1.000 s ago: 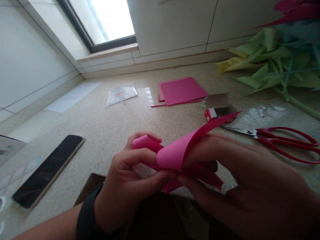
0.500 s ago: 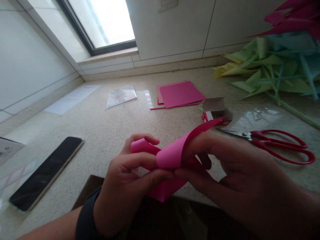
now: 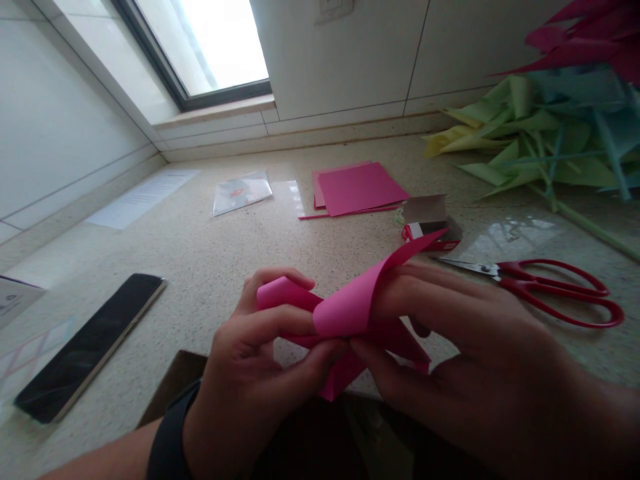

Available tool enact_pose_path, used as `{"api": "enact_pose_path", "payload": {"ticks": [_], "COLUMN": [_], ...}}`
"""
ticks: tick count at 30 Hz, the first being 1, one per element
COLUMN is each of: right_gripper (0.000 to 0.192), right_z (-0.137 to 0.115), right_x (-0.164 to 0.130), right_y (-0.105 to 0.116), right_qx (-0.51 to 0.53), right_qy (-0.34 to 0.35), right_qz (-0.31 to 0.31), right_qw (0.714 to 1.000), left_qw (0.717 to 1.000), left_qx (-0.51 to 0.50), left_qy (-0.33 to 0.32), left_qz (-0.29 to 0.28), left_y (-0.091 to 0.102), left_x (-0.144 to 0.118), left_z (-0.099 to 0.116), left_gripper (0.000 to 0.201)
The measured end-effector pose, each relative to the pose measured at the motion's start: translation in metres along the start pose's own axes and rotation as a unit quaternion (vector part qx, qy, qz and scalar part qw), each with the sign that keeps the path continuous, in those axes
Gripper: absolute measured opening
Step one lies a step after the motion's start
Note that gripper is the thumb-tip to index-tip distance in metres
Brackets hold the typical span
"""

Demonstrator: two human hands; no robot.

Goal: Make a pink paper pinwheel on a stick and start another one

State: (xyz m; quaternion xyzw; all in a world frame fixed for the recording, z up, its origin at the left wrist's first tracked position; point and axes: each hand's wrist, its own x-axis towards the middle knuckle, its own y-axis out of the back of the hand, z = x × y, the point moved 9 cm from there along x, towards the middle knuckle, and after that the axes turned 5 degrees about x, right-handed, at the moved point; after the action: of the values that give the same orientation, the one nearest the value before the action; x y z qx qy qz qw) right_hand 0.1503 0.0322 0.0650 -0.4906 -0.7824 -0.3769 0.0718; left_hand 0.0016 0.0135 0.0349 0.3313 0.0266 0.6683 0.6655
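Observation:
A bright pink sheet of paper [image 3: 347,303], curled into loops with pointed corners, is held between my two hands above the counter's front edge. My left hand [image 3: 265,353] pinches it from the left, forefinger inside a curl and thumb beneath. From the right, my right hand [image 3: 450,340] grips it, fingers behind the raised curl and thumb tip close to the left thumb. The spot where both thumbs press is partly hidden. Red-handled scissors [image 3: 545,283] lie just beyond my right hand, blades pointing left.
Behind lie a stack of pink paper squares [image 3: 363,190], a small opened box [image 3: 431,227] and a clear packet [image 3: 243,193]. A black phone [image 3: 93,347] rests at left, near a printed sheet [image 3: 143,199]. Folded paper flowers [image 3: 555,127] pile up at the far right.
My right hand has shifted slightly, its fingers reaching a little further behind the curl. A lower right corner of the pink paper now shows beneath it. Both hands keep hold.

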Motion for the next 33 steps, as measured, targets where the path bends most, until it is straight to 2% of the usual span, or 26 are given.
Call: {"api": "enact_pose_path", "payload": {"ticks": [5, 10, 14, 24, 28, 33], "right_gripper": [0.013, 0.009, 0.014, 0.026, 0.024, 0.021], "right_z": [-0.006, -0.006, -0.005, -0.004, -0.003, -0.002], "right_x": [-0.001, -0.005, -0.005, 0.001, -0.002, -0.005], "right_y": [0.004, 0.008, 0.012, 0.008, 0.008, 0.010], "right_qx": [-0.038, -0.084, -0.108, -0.055, -0.053, -0.086], "right_qy": [0.041, 0.054, 0.059, 0.068, 0.075, 0.069], "right_qz": [0.015, 0.041, 0.068, 0.027, 0.026, 0.049], "right_qw": [0.998, 0.994, 0.990, 0.996, 0.995, 0.993], "left_qw": [0.998, 0.984, 0.974, 0.971, 0.971, 0.970], "left_qx": [0.054, 0.132, 0.171, 0.185, 0.184, 0.191], "left_qy": [-0.035, -0.099, -0.127, -0.118, -0.120, -0.129], "left_qz": [0.023, 0.066, 0.082, 0.095, 0.096, 0.070], "left_y": [0.003, 0.009, 0.011, 0.014, 0.013, 0.008], "left_x": [0.000, 0.000, 0.000, -0.001, -0.001, -0.001], "left_z": [0.009, 0.027, 0.036, 0.038, 0.036, 0.036], "left_gripper": [0.014, 0.020, 0.021, 0.020, 0.020, 0.019]}}
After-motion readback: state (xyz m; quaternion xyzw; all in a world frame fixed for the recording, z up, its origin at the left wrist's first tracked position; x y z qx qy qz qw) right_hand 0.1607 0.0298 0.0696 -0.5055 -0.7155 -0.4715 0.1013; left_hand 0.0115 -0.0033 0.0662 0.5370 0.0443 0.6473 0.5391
